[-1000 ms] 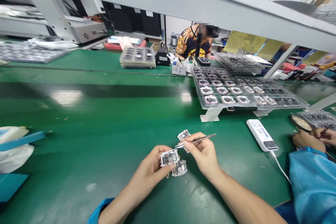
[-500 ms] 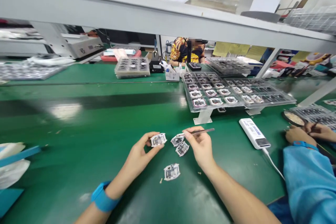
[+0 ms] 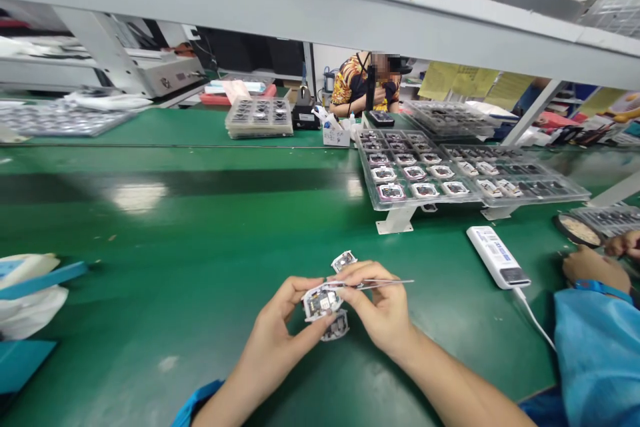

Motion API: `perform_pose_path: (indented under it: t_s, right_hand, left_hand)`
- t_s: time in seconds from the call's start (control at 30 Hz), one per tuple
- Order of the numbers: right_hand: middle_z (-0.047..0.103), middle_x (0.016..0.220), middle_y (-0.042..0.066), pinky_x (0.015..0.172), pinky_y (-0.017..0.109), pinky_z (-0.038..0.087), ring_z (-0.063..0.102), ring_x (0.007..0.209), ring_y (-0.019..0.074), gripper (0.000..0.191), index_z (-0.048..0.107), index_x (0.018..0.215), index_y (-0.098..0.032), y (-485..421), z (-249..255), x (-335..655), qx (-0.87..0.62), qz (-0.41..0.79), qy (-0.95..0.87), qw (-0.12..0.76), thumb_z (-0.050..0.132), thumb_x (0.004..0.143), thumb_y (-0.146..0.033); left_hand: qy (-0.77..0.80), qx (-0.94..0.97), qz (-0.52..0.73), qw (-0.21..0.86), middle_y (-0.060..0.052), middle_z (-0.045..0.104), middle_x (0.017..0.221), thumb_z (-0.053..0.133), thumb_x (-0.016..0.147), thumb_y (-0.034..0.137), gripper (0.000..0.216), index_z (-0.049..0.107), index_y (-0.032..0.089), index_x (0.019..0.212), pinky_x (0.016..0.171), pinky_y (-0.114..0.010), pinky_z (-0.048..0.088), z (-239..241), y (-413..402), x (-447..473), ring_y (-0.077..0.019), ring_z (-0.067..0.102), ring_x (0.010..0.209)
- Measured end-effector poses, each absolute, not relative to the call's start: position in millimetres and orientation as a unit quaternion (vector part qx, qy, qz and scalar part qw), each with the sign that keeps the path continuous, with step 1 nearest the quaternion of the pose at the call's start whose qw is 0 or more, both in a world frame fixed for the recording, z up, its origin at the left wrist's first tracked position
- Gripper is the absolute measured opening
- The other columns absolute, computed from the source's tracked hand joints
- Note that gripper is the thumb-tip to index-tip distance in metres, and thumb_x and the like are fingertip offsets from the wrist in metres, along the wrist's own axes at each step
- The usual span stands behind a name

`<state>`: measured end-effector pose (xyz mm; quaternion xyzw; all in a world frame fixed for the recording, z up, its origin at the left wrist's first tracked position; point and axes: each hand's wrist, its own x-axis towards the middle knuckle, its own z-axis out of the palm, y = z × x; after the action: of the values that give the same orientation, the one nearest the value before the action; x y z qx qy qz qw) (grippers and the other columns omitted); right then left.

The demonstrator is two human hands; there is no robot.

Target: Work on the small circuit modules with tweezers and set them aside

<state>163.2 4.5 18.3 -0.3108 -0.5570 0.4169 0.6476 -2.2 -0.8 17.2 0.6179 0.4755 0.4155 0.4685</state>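
My left hand point(image 3: 277, 323) pinches a small circuit module point(image 3: 319, 302) set in a white plastic frame. My right hand point(image 3: 380, 307) grips slim steel tweezers point(image 3: 387, 283), whose tips reach the top edge of that module. Just beyond my fingers, a second framed module point(image 3: 344, 260) lies on the green bench mat point(image 3: 150, 213). A third framed module point(image 3: 336, 327) sits under my hands, partly hidden by my fingers.
A clear tiered tray point(image 3: 420, 197) of modules stands ahead on white brackets. To the right are a white power bank point(image 3: 497, 257) with its cable and a co-worker's hands point(image 3: 595, 263) and blue sleeve point(image 3: 595, 360). A seated person point(image 3: 363, 87) works across the bench.
My hands have come together, with the held module now against the tweezer tips. The head view has shifted slightly, and the co-worker's hands have moved right.
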Motion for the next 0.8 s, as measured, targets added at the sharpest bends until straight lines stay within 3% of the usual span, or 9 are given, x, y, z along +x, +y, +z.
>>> perform_pose_path:
  t_s: [0.8]
  right_hand:
    - [0.073,0.084,0.005,0.077,0.037,0.057,0.071,0.082,0.0205,0.007,0.066,0.081,-0.022,4.3,17.5,163.1,-0.338,0.401,-0.569,0.633,0.070,0.082,-0.017]
  left_hand:
    - [0.488,0.611,0.407,0.472,-0.006,0.073,0.089,0.072,0.071,0.026,0.027,0.063,0.020,0.096,0.073,-0.031,0.053,18.7,-2.7,-3.1,-0.0227,0.068,0.083]
